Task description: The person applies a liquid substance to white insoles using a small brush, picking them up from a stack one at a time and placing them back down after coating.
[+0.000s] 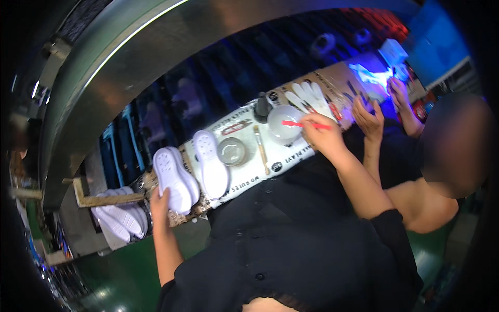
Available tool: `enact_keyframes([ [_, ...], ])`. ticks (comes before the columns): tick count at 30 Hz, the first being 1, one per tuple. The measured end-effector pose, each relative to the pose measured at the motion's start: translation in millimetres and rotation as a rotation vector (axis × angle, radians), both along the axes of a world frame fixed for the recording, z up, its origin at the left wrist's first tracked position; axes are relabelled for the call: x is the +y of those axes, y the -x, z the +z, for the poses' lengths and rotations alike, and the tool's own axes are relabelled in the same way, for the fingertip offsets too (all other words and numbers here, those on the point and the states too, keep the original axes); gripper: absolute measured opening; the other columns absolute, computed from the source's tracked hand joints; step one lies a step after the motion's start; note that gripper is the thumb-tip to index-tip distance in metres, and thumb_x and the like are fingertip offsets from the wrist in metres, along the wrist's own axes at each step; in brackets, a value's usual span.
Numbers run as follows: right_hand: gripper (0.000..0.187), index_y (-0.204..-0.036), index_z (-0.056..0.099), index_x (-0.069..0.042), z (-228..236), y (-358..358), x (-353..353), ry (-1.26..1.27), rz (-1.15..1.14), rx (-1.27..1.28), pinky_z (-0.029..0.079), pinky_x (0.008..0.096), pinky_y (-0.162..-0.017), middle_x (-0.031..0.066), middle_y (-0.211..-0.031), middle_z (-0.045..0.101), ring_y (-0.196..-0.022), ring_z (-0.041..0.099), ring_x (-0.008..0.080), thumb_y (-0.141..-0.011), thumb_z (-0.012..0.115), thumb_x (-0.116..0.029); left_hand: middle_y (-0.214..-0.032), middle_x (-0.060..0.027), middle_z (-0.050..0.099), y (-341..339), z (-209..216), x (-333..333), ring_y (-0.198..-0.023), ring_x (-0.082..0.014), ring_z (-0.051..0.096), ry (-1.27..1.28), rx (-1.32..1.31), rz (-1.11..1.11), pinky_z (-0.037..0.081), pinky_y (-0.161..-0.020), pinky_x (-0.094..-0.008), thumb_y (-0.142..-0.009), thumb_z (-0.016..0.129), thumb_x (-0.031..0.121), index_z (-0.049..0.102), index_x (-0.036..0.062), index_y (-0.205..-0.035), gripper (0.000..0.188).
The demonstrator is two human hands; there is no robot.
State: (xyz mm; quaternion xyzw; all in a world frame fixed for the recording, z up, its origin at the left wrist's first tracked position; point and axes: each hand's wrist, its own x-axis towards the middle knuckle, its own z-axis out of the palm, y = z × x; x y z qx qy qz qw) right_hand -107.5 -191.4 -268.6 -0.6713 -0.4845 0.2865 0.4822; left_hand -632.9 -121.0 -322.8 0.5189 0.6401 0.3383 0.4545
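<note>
At the left end of the bench, my left hand (160, 204) grips the near edge of a pale lilac-white shoe sole (169, 169), which lies against another like it. A single sole (213, 171) rests to its right on the printed white sheet. My right hand (321, 136) is closed round a slim red stick-like tool (292, 124), whose end reaches over a white bowl (280, 136). I cannot make out its tip. Between the hands are a clear glass bowl (232, 152) with pale contents and a wooden-handled brush (261, 151).
Behind the bowls stand a dark bottle (262, 106) and a red-handled tool (236, 127); white gloves (312, 98) lie farther right. More soles (122, 216) are stacked at far left. A co-worker's hands (370, 117) work close on my right. A metal hood (150, 54) arches over the conveyor.
</note>
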Motion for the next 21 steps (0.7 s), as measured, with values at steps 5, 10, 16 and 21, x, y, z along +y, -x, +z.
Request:
enact_keyframes([
  [5,0.012,-0.092,0.068,-0.006,16,2,14,0.142,0.033,-0.332,0.048,0.0289,-0.066,0.0082,-0.077,0.067,-0.07,0.062,0.0158,-0.087,0.062,-0.014,-0.086,-0.0067,0.068,-1,73,-18,-0.067,-0.0125,0.064,0.297,-0.252,-0.139,0.052,-0.064,-0.0263,-0.083,0.065,0.01,0.063,-0.0014,-0.104,0.024],
  [10,0.012,-0.093,0.069,-0.01,28,-2,10,0.195,-0.059,-0.057,0.048,0.0268,-0.065,0.0064,-0.075,0.066,-0.068,0.062,0.0137,-0.088,0.061,-0.017,-0.104,-0.0073,0.066,-19,92,-69,-0.092,-0.0156,0.064,0.624,-0.435,-0.38,0.05,-0.084,-0.0287,-0.075,0.074,0.018,0.058,0.0002,-0.116,0.047],
  [16,0.016,-0.095,0.07,-0.009,23,4,-5,0.233,-0.121,0.07,0.044,0.0222,-0.061,0.0003,-0.07,0.061,-0.065,0.055,0.0074,-0.092,0.057,-0.018,-0.148,-0.0165,0.035,-36,112,-90,-0.136,-0.0253,0.036,0.724,-0.697,-0.266,0.028,-0.112,-0.0352,-0.072,0.068,0.039,0.029,-0.0022,-0.146,0.093],
  [21,0.027,-0.115,0.063,-0.002,46,2,-17,0.032,0.021,0.436,0.043,0.0205,-0.068,0.0013,-0.079,0.064,-0.073,0.055,0.0062,-0.093,0.06,-0.017,-0.118,-0.0272,0.059,-66,97,-54,-0.097,-0.0444,0.062,0.702,-1.085,-0.123,0.053,-0.079,-0.0541,-0.091,0.039,0.06,0.042,-0.0045,-0.136,0.079],
])
